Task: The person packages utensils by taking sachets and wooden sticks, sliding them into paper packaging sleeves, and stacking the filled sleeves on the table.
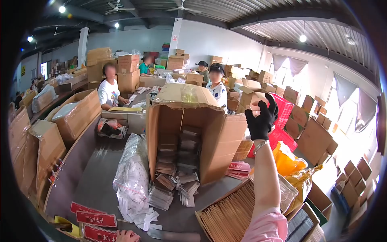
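Note:
My right hand [261, 119], in a black glove with bare fingertips, is raised at the right of the large cardboard box [217, 149]. Its fingers are curled but apart, with nothing visible between them. The box lies on its side, open toward me, with stacks of small clear packets [187, 185] inside and spilling out. My left hand [127, 236] is low at the bottom edge, beside red printed cards [96, 219]; its fingers are partly cut off by the frame. A plastic bag [135, 169] of white slips lies left of the box.
A carton of brown cards [229, 213] stands below my right arm. Yellow bags [290, 159] and red crates [282, 113] are at the right. Two people [109, 90] [217, 89] stand across the table, with others farther back. Tall cartons [48, 149] line the left.

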Available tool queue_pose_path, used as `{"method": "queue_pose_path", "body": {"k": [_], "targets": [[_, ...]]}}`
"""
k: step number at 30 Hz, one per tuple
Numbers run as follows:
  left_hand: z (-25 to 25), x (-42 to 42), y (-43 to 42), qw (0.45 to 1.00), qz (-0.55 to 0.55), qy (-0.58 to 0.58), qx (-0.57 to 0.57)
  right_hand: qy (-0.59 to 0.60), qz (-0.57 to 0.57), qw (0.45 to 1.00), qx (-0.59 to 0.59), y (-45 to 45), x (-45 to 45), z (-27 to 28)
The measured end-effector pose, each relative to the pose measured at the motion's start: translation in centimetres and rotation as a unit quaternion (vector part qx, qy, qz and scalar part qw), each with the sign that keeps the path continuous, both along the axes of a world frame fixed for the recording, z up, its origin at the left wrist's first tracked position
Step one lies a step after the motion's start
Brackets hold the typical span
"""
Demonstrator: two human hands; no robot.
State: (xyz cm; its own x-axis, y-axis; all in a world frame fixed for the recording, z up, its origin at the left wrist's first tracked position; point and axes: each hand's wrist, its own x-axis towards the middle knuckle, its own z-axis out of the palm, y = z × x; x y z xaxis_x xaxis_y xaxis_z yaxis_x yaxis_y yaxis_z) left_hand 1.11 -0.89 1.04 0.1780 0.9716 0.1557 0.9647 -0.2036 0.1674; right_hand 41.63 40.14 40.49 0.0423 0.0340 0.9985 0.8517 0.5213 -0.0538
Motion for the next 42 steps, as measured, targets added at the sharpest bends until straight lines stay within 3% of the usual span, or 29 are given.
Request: {"method": "queue_pose_path", "body": {"k": [16,20,30,32,33,36,38,40,42], "targets": [[0.3,0.3,-0.3,1.000,0.002,-0.001,-0.010,-0.013,-0.010,1.000,-0.002,-0.5,-0.3,-0.5],[2.9,0.8,-0.2,0.998,0.000,-0.016,-0.054,-0.012,-0.009,1.000,-0.003,-0.4,-0.3,-0.7],[0.7,0.0,-0.4,1.000,-0.017,-0.009,0.006,-0.047,-0.018,0.999,-0.018,-2.3,-0.4,-0.6],[-0.9,-1.3,0.1,0.989,-0.025,0.046,-0.135,-0.147,-0.038,0.987,0.049,-5.2,-1.3,0.7],[-1.2,-1.3,0.1,0.990,-0.024,0.043,-0.129,-0.170,-0.060,0.978,0.104,-6.1,-1.7,1.5],[-1.3,-1.4,-0.1,0.993,-0.016,0.022,-0.115,-0.032,-0.184,0.981,0.049,-4.3,0.9,3.6],[-1.0,-1.1,0.5,0.996,-0.022,0.016,-0.089,-0.079,-0.177,0.974,0.114,-6.0,1.9,2.8],[0.4,-0.6,0.2,0.990,-0.012,0.026,-0.138,-0.114,-0.159,0.965,0.175,-8.9,-0.9,2.6],[0.1,-1.1,-0.4,0.990,-0.015,0.027,-0.139,-0.069,-0.164,0.975,0.136,-6.8,0.0,3.0]]}}
